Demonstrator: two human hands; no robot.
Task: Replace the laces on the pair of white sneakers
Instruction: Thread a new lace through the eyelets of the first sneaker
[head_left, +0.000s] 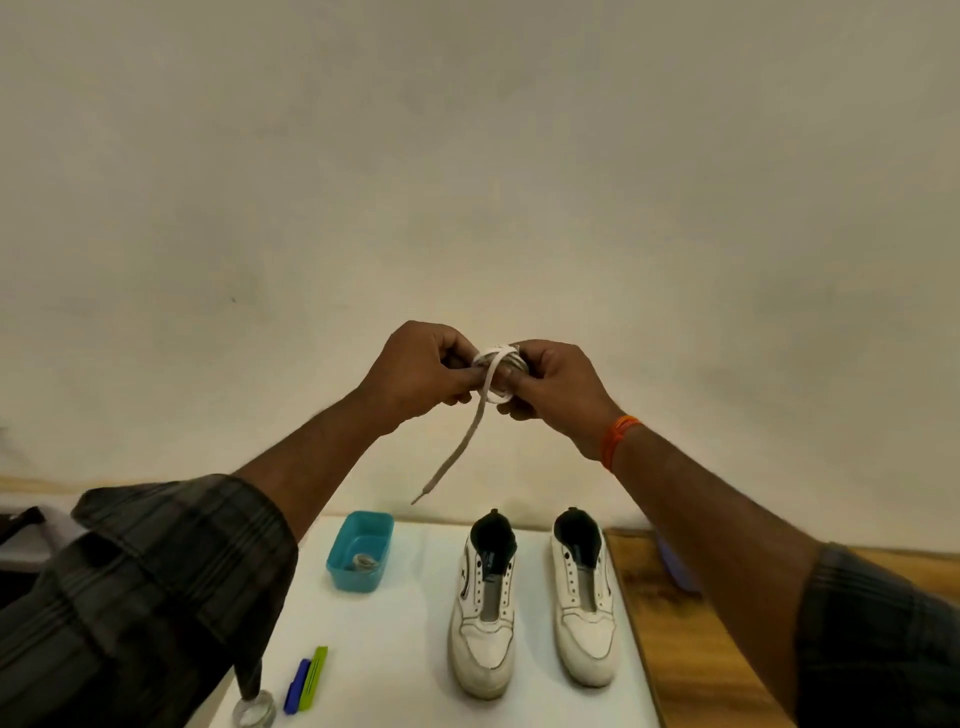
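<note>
Both sneakers (535, 603) stood unlaced on the table (395, 649) — removal appeared complete, relacing not begun. The left hand (421, 371) and right hand (553, 382), fingers curled, pinched a coiled white lace (496, 371) held above the table — one end dangling.

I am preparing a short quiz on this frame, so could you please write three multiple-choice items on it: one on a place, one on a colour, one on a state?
1. Where is the tub relative to the sneakers?
A. left of them
B. right of them
C. between them

2. What colour is the tub?
A. red
B. teal
C. yellow

3. What state are the sneakers in?
A. fully laced
B. unlaced
C. stacked

Answers:
1 A: it stands left of both shoes.
2 B: its walls are teal.
3 B: the eyelets are empty, while the left hand and right hand hold the coiled lace in the air.
</note>
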